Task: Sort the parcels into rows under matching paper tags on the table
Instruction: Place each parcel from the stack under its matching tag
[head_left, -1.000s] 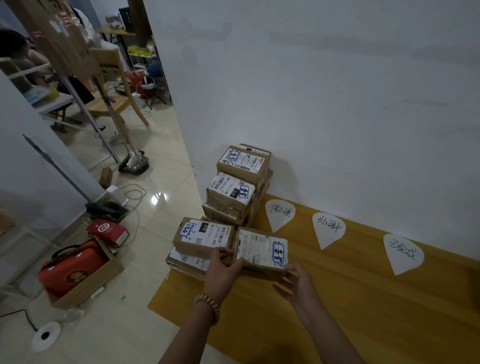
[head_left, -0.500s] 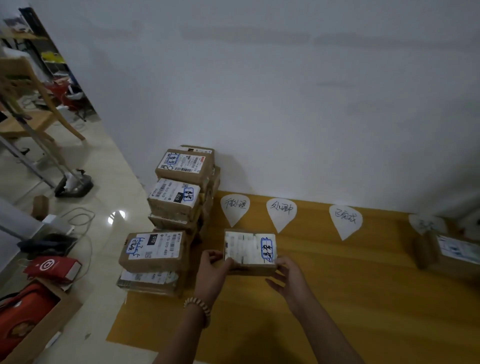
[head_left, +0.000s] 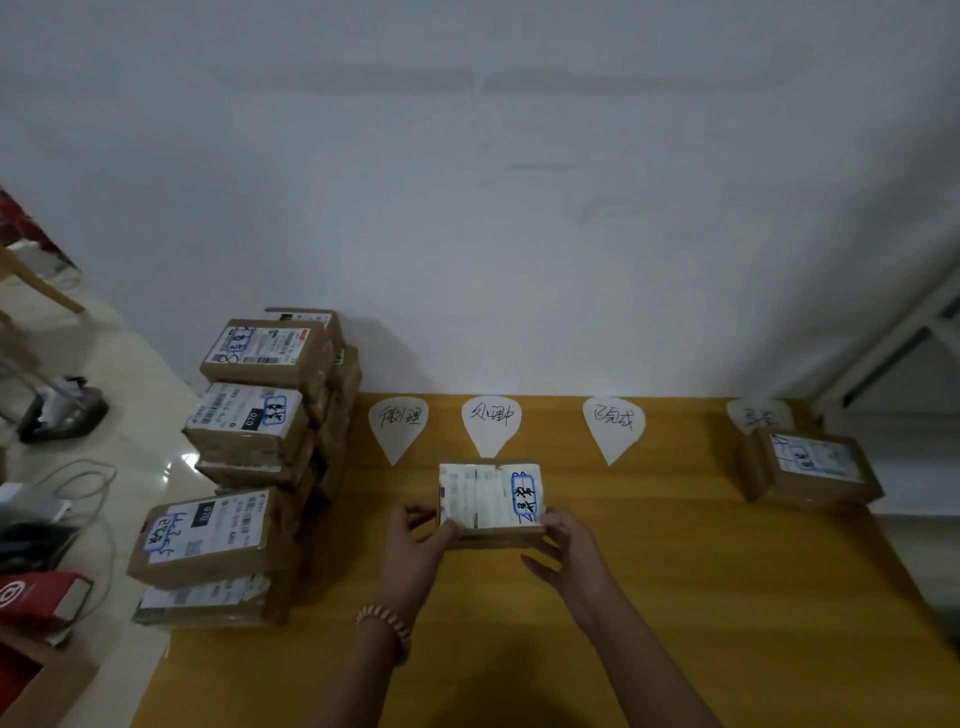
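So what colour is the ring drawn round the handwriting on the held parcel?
Blue, on the white label of the parcel; head view.

White wall (head_left: 519, 208) filled the upper half of the frame, plain, with faint grey smudges. Pale glossy tiled floor (head_left: 150, 395) ran down the left side, with a bright glare spot (head_left: 184, 462) on it. Black stand base (head_left: 67, 410) sat on the floor at mid left, and a thin cable (head_left: 88, 483) looped just below it. Wooden chair leg (head_left: 36, 283) angled in at the upper left edge. Red box (head_left: 36, 597) with a white round logo lay at lower left, above an open cardboard box (head_left: 47, 686) in the bottom left corner. Dark item between the cable and the red box was too blurred to identify. White window frame (head_left: 893, 343) slanted in at mid right.
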